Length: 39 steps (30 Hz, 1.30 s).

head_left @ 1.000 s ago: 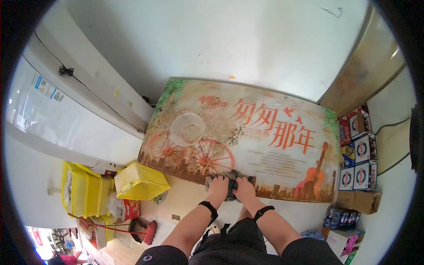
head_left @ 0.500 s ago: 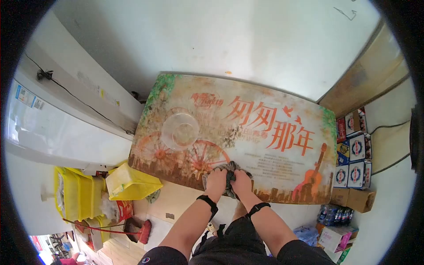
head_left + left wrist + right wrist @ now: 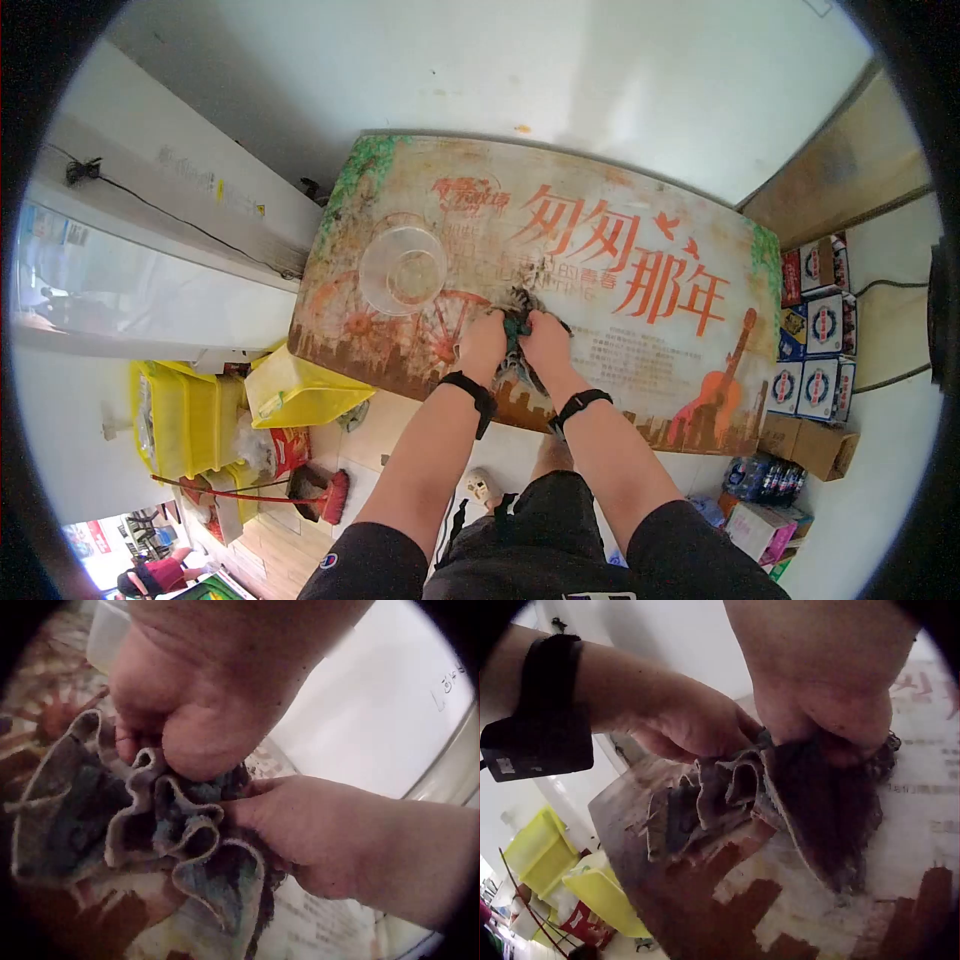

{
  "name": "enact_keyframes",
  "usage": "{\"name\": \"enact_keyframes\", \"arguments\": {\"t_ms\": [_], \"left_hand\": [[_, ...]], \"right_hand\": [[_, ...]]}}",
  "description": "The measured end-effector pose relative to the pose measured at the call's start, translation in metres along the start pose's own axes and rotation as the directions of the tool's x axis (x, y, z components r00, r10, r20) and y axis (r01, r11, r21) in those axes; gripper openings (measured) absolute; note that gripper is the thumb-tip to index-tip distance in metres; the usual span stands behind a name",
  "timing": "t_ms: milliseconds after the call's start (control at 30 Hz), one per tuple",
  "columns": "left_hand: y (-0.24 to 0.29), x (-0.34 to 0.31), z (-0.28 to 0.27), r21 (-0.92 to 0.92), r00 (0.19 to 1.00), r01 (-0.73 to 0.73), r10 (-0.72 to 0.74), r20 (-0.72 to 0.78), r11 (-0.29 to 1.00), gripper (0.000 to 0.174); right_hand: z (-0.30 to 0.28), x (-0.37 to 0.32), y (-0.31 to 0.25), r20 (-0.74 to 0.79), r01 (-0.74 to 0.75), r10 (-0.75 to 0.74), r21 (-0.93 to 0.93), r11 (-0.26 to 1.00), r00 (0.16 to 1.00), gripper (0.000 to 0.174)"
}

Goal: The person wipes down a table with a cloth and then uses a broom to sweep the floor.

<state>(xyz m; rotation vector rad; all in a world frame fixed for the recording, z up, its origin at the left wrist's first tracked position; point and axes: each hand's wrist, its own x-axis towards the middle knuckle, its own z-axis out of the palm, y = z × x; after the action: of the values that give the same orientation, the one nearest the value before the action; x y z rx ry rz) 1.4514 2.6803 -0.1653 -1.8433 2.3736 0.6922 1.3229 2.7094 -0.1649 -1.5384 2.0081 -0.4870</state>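
Observation:
Both hands grip a crumpled grey-green rag (image 3: 518, 372) on a stained tabletop (image 3: 590, 395) printed with red lettering, wheels and a guitar. My left hand (image 3: 483, 345) is at the rag's left part and my right hand (image 3: 547, 347) at its right part, close together. In the left wrist view, the left fingers curl down into the rag's folds (image 3: 67, 825) beside the right hand (image 3: 307, 832). The right wrist view has the rag (image 3: 825, 817) bunched under both hands, its frayed edge on the tabletop. Its underside is hidden.
A clear plastic tub (image 3: 403, 270) stands on the tabletop's left part. Yellow bins (image 3: 190, 415) and a red broom (image 3: 335, 497) are on the floor at the left. Stacked drink cartons (image 3: 820, 345) and packed bottles (image 3: 765, 480) stand at the right. A white wall (image 3: 480, 80) rises behind.
Both hands have pushed the rag from the tabletop's near edge farther inward, toward the printed lettering. They keep their grip on it. The tub stays in place on the tabletop.

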Motion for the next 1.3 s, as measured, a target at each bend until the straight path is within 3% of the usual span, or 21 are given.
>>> {"name": "enact_keyframes", "arguments": {"t_ms": [67,100,167,233,267,333,400,433,667,767,833,900,1067,1133,1300], "left_hand": [[0.002,-0.004,-0.008,0.012,1.000,0.007,-0.006,-0.010,1.000,0.016],[-0.001,-0.022,-0.009,0.016,0.998,0.038,-0.039,0.054,0.999,0.015],[-0.006,-0.062,-0.003,0.025,0.992,0.074,-0.076,0.105,0.997,0.016],[-0.008,-0.104,0.011,0.107,0.996,-0.006,-0.003,0.087,0.994,0.015],[-0.008,-0.118,0.016,0.148,0.996,-0.045,0.033,0.079,0.988,0.015],[-0.007,-0.137,0.023,0.156,0.999,-0.042,0.041,0.010,0.987,0.015],[-0.007,-0.141,0.027,0.172,0.996,-0.027,0.041,-0.075,0.985,0.013],[-0.008,-0.139,0.027,0.167,0.996,-0.027,0.040,-0.078,0.986,0.013],[-0.016,-0.103,0.024,0.090,0.998,0.047,-0.044,-0.035,0.995,0.015],[-0.014,-0.084,0.012,0.072,0.997,0.078,-0.076,-0.021,0.994,0.015],[-0.012,-0.070,0.004,0.072,0.995,0.094,-0.092,-0.025,0.993,0.015],[-0.012,-0.053,-0.002,0.044,0.989,0.117,-0.113,-0.091,0.992,0.013],[-0.025,-0.023,-0.009,-0.042,0.986,0.155,-0.153,0.061,0.987,0.014],[-0.028,-0.017,-0.011,-0.014,0.994,0.076,-0.077,-0.080,0.997,0.015],[-0.027,-0.014,-0.021,-0.045,0.992,0.104,-0.107,-0.066,0.994,0.015]], "right_hand": [[-0.002,-0.010,0.002,-0.045,0.044,-0.044,0.006,0.999,0.998,0.027],[-0.001,-0.022,0.003,-0.070,0.081,-0.080,0.010,0.997,0.994,0.028],[-0.008,-0.059,0.007,0.056,0.193,-0.188,-0.110,0.975,0.981,0.034],[-0.010,-0.107,0.011,0.236,0.327,-0.272,-0.240,0.914,0.933,0.039],[-0.006,-0.127,0.015,0.228,0.335,-0.281,-0.246,0.910,0.932,0.039],[0.001,-0.155,0.020,0.205,0.517,-0.481,-0.468,0.717,0.852,0.044],[0.012,-0.156,0.013,0.254,0.491,-0.421,-0.476,0.729,0.871,0.044],[0.015,-0.156,0.008,0.301,0.460,-0.352,-0.482,0.745,0.886,0.044],[0.016,-0.120,-0.010,0.395,0.406,-0.229,-0.454,0.793,0.890,0.043],[0.015,-0.103,-0.016,0.385,0.400,-0.227,-0.462,0.791,0.894,0.043],[0.017,-0.085,-0.020,0.291,0.398,-0.289,-0.455,0.797,0.912,0.042],[0.015,-0.066,-0.029,0.290,0.386,-0.273,-0.479,0.788,0.917,0.041],[0.009,-0.036,-0.031,0.343,0.422,-0.278,-0.478,0.771,0.897,0.040],[0.010,-0.028,-0.025,0.247,0.468,-0.398,-0.473,0.746,0.883,0.040],[0.011,-0.019,-0.034,0.222,0.432,-0.371,-0.512,0.742,0.902,0.038]]}}
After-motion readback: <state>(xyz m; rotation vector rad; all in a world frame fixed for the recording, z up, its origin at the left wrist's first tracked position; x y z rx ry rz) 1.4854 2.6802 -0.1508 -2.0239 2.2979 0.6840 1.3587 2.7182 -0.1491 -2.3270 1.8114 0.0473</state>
